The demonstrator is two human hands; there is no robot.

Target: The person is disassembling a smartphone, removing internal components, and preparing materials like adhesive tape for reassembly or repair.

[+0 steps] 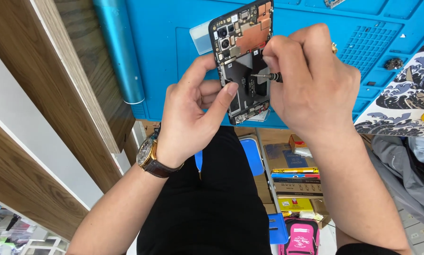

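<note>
Setting: wood-grain desk (70, 89) seen from above, person seated at its edge, boxes and a pink bag on the floor below.
Mat: blue work mat (174, 52) covers the desk, with moulded tray pockets at right; a wave-print sheet (405, 101) lies beside it.
Phone: opened smartphone (244, 61), back cover off, circuit board and camera modules exposed, held upright just above the mat's near edge.
Left hand: left hand (193, 113), wristwatch at the wrist, closed around the phone's left edge and lower end, thumb pressing its face.
Right hand: right hand (311, 78) curled tight on a small screwdriver (267, 75), its tip touching the phone's middle.
Risk: likely a slipped tip scratching the board or a loosened screw dropping to the floor, since the phone hangs unsupported.
</note>
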